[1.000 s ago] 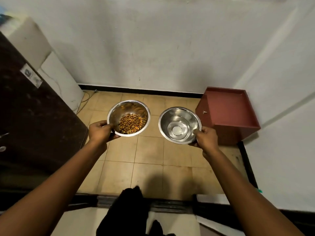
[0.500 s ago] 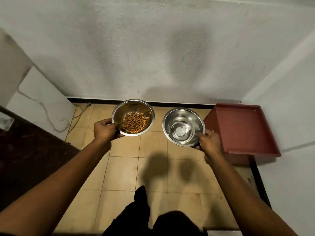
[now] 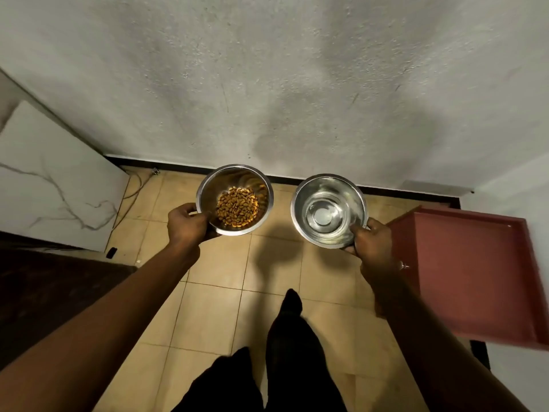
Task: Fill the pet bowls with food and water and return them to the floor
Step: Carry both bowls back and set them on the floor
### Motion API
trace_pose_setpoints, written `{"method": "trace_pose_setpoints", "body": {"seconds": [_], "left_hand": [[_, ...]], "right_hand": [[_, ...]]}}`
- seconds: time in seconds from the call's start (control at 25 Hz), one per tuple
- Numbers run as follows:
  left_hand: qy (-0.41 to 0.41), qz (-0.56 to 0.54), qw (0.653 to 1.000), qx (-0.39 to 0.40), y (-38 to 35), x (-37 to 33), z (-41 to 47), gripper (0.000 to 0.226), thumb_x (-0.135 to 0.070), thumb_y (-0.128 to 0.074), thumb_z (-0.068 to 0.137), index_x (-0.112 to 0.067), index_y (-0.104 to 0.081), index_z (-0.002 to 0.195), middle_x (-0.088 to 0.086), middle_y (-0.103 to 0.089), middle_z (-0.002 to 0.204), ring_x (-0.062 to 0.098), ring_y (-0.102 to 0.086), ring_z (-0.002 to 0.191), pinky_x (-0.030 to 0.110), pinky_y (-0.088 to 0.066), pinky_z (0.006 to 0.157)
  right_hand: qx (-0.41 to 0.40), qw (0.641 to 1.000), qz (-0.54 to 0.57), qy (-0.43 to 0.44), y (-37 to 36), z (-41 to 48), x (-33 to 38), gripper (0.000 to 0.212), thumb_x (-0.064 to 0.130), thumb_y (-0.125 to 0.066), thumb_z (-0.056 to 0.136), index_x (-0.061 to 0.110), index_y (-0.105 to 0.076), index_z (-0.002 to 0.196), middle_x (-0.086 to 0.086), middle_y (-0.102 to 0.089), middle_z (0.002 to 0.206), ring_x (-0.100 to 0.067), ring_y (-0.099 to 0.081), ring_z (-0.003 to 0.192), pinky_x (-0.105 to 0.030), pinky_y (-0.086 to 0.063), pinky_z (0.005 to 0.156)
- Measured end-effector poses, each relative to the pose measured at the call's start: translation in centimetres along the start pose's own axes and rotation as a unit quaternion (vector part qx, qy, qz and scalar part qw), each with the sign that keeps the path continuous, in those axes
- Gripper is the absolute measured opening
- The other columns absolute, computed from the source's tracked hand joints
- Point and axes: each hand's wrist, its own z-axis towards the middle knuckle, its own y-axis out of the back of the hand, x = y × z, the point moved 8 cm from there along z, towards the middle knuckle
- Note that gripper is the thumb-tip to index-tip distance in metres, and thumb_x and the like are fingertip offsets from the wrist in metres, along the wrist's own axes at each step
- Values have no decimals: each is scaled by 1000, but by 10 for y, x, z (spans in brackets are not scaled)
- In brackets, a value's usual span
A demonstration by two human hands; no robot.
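Bowls aloft, open floor below

We see beige tile floor below both hands, rough white wall ahead with black skirting, red cabinet right of the right hand.

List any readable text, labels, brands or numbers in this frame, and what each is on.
None readable.
Food bowl in the left hand: plain steel, no marking visible.
Water bowl in the right hand: plain steel, no marking visible.
Red box: no label visible.
Wall and floor tiles: only stains and shadows.
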Motion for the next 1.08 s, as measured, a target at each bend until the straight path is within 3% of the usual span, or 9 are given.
{"method": "trace_pose_setpoints", "body": {"seconds": [0.16,0.36,0.56,0.72,0.88,1.0,1.08], "left_hand": [[26,-9,999,-40,-37,37,70,38,8,-74,85,-4,-72,121,21,-77,109,38,-80,85,40,-67,62],[61,-30,996,-65,-106,121,187,38,6,-76,85,-4,-73,121,23,-76,108,39,-79,83,41,-67,61],[72,-22,996,-53,-177,218,310,32,3,-74,87,-7,-72,118,23,-77,107,40,-79,85,43,-67,64],[74,-3,995,-66,-215,291,395,33,1,-72,85,-9,-73,116,20,-77,110,40,-79,88,48,-68,65],[83,15,994,-66,-248,356,466,37,1,-75,82,-11,-73,116,19,-77,110,42,-79,89,54,-68,66],[91,12,993,-77,-268,385,504,39,2,-77,76,-11,-74,113,19,-77,110,43,-78,90,51,-67,62],[88,11,993,-77,-281,398,521,36,3,-75,77,-11,-74,111,20,-76,110,44,-78,90,48,-67,59]], "right_hand": [[17,1000,-15,-16,-38,76,-27,27,2,-68,97,27,-74,93,-18,-78,102,-35,-79,89,-42,-68,65],[45,998,-26,-42,-99,194,-108,25,-1,-63,102,17,-74,117,-11,-78,106,-29,-78,93,-48,-70,72],[48,995,-34,-80,-162,308,-212,31,-3,-62,103,27,-71,104,-10,-76,104,-30,-76,94,-49,-68,77],[36,994,-27,-104,-203,388,-294,26,-4,-64,102,15,-70,118,-5,-71,103,-29,-73,94,-48,-67,74],[17,992,-9,-125,-231,461,-360,31,-7,-62,101,24,-68,102,0,-66,103,-34,-70,103,-50,-64,78],[-7,990,9,-138,-242,502,-391,31,-10,-61,100,20,-66,108,1,-63,101,-36,-68,109,-52,-63,83],[-24,989,14,-144,-245,522,-406,35,-11,-60,99,23,-65,105,-5,-65,106,-36,-69,111,-49,-64,75]]}}
